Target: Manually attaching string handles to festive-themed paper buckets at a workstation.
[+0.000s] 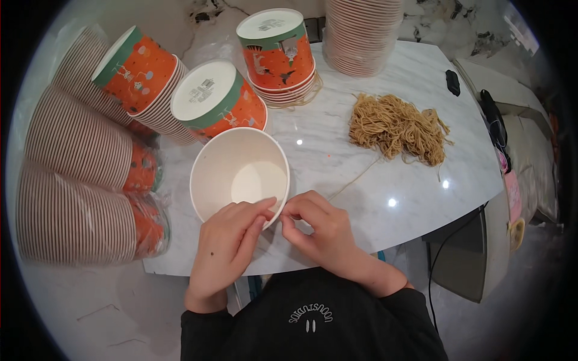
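Note:
A white-lined paper tub (239, 165) stands open-end up close in front of me, tilted slightly toward me. My left hand (232, 237) is closed over its near rim, fingertips inside the wall and thumb outside. Beside it, my right hand (319, 231) pinches at the outside of the same rim. A thin tan string (355, 180) runs from the right hand across the tabletop to a loose heap of tan string (397, 129) at the right. The string's end is hidden by my fingers.
Behind the tub are upside-down orange and green tubs (220, 99), a second stack (280, 54) with string around its base, and tall white stacks (363, 36). Plastic-wrapped tub stacks (78, 210) line the left. A small black object (453, 83) lies near the marble table's (421, 198) right edge.

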Action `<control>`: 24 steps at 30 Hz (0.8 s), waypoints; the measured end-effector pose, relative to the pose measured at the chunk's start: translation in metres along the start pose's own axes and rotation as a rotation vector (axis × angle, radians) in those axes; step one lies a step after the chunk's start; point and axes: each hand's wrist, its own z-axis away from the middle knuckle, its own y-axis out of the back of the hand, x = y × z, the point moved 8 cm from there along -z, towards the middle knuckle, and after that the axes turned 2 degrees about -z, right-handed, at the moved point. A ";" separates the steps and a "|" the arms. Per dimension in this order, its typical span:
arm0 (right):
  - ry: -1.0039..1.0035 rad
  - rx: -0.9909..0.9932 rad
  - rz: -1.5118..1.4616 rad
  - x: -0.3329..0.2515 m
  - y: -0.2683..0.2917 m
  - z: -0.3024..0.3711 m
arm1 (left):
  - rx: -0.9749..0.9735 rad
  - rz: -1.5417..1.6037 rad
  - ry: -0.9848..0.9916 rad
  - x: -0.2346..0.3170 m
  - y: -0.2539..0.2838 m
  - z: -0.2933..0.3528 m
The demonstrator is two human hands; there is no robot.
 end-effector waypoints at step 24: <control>-0.050 -0.234 0.071 0.017 0.019 -0.003 | -0.105 0.310 0.327 -0.026 -0.004 -0.010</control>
